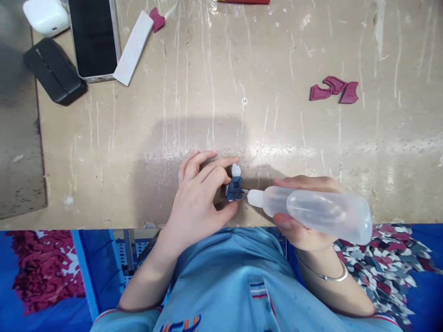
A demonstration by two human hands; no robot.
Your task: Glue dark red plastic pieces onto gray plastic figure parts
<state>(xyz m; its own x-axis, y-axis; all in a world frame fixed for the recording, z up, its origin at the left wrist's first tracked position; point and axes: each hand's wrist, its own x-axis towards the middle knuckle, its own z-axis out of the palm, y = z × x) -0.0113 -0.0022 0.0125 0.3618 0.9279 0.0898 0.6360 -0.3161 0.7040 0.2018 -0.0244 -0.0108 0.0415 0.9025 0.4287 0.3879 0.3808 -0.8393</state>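
Observation:
Near the table's front edge, my left hand (197,198) pinches a small dark blue piece (234,189) between thumb and fingers. A small white knob-like part (236,170) sticks out at the top of that piece, by my index fingertip. My right hand (304,221) is wrapped round a translucent squeeze bottle (325,213) lying nearly level. The bottle's white cap (255,198) points left, and its thin tip meets or nearly meets the right side of the blue piece; exact contact is too small to tell.
Maroon pieces (349,92) lie at right on the table (277,133). A phone (95,39), black case (55,71), white case (46,16), white strip (133,48) and maroon piece (157,20) lie upper left. Below the edge, blue bins hold maroon scraps (48,272) and mixed pieces (384,267).

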